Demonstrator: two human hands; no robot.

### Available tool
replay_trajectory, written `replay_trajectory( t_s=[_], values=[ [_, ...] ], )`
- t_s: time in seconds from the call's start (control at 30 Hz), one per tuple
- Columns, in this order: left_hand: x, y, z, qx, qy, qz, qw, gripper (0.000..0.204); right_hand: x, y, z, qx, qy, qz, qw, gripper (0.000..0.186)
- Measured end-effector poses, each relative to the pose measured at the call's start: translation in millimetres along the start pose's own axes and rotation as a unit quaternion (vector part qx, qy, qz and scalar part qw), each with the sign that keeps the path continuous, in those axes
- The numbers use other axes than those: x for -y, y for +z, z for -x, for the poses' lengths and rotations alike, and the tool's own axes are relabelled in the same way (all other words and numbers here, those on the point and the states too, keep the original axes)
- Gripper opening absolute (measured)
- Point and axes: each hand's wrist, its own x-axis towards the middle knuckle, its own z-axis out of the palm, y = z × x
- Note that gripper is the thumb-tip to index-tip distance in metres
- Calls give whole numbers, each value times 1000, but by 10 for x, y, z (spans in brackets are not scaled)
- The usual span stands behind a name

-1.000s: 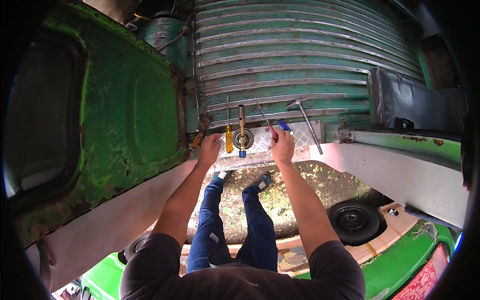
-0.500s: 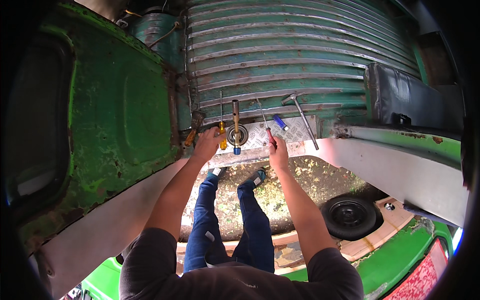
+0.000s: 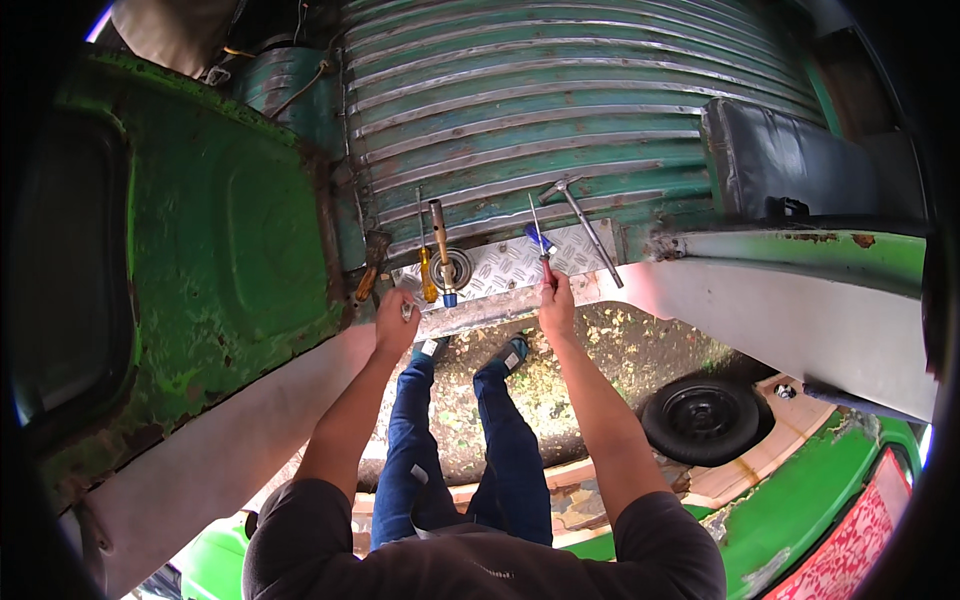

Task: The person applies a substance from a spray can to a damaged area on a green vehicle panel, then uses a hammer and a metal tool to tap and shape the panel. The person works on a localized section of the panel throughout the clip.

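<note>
My right hand (image 3: pixel 556 305) is closed around the red handle of a screwdriver (image 3: pixel 547 268), its shaft pointing away from me and crossing in front of a short blue-handled object (image 3: pixel 537 238). My left hand (image 3: pixel 396 322) is curled at the near edge of the tread plate (image 3: pixel 500 265); a small pale spot shows at its fingers, too small to name. Just beyond it lie a worn wooden-handled scraper or brush (image 3: pixel 371 268) and a yellow-handled screwdriver (image 3: pixel 428 275). Beside them, a long brownish tool with a blue end (image 3: pixel 441 245) rests over a round metal ring (image 3: pixel 460 270).
A metal T-handle wrench (image 3: pixel 592 228) lies to the right on the ridged green floor (image 3: pixel 520 130). A rusty green door panel (image 3: pixel 230 220) stands at left, a dark padded seat (image 3: pixel 770 165) at right. Below lie leafy ground and a spare wheel (image 3: pixel 700 422).
My left hand has come off the yellow screwdriver's handle and drawn back toward the near edge. The red screwdriver has shifted right, over the blue-handled object. The view has moved slightly.
</note>
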Motion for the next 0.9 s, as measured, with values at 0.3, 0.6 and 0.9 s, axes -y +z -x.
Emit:
replay_trajectory(
  t_s=[0.3, 0.6, 0.9],
  values=[
    [-741, 728, 146, 121, -19, 122, 985, 18, -86, -712, -88, -102, 41, -29, 993, 27],
    [-1079, 1430, -627, 4, -85, 187, 979, 23, -520, -1301, -411, -143, 39, 167, 975, 24],
    [-1589, 1755, -1505, -69, -13, 81, 994, 33, -785, -1404, -534, -82, 64, 7, 995, 15]
  ],
)
